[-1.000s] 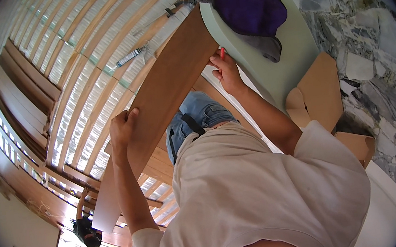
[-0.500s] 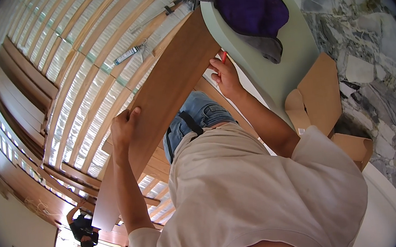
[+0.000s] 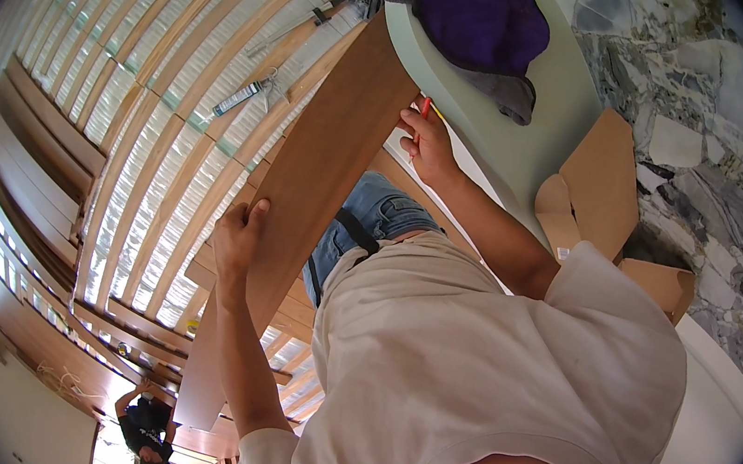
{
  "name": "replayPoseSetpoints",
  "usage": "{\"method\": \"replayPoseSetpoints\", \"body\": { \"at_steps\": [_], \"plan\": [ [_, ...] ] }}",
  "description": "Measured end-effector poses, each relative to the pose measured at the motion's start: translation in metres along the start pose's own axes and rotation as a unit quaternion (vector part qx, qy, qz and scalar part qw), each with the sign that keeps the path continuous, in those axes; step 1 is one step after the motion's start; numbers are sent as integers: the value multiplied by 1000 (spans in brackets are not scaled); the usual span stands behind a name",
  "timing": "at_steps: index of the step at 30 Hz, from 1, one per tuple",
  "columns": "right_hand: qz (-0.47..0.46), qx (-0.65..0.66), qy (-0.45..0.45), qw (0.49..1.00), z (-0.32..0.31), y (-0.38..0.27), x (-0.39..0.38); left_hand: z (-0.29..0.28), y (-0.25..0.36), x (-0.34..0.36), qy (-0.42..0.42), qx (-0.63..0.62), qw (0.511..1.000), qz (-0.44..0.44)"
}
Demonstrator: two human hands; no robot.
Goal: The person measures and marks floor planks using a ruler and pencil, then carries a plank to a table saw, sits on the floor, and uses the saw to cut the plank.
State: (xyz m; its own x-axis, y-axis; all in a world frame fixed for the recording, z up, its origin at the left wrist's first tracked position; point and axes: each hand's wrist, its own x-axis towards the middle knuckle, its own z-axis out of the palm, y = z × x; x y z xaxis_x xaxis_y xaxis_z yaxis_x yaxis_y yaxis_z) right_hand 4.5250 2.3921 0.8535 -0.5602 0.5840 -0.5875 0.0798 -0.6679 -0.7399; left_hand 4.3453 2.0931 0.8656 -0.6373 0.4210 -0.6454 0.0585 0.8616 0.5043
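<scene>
A long brown wooden plank point(image 3: 315, 160) slants across in front of me, its far end against the pale green rounded surface. My left hand point(image 3: 239, 237) is closed on the plank's left edge, thumb on its top face. At the far right part of the plank, my right hand point(image 3: 428, 142) pinches a slim red pencil point(image 3: 426, 106), its fingers close to the plank's edge. The pencil's tip is too small to make out. A purple cloth with a grey border point(image 3: 479, 16) lies on the pale green surface point(image 3: 511, 152) beyond that hand.
Wooden battens point(image 3: 180, 130) run over shiny sheeting, with a sealant tube point(image 3: 238, 97) and a caulking gun point(image 3: 351, 5) on them. More brown planks point(image 3: 33, 192) are stacked left. An opened cardboard box point(image 3: 604, 182) stands right, by marbled stone point(image 3: 698, 142). Another person point(image 3: 146, 431) works at lower left.
My right hand and the pencil have shifted slightly right along the plank's edge. My left hand keeps its grip. The other person shows a little farther left.
</scene>
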Motion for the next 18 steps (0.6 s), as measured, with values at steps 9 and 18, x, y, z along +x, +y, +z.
{"method": "replayPoseSetpoints", "body": {
  "at_steps": [9,18],
  "plan": [
    [-4,1,-2,1000,2,-3,-2,-2,3,-2,1,1,1000,7],
    [9,17,-9,1000,0,-2,-3,-1,4,-2,1,-17,1000,7]
  ]
}}
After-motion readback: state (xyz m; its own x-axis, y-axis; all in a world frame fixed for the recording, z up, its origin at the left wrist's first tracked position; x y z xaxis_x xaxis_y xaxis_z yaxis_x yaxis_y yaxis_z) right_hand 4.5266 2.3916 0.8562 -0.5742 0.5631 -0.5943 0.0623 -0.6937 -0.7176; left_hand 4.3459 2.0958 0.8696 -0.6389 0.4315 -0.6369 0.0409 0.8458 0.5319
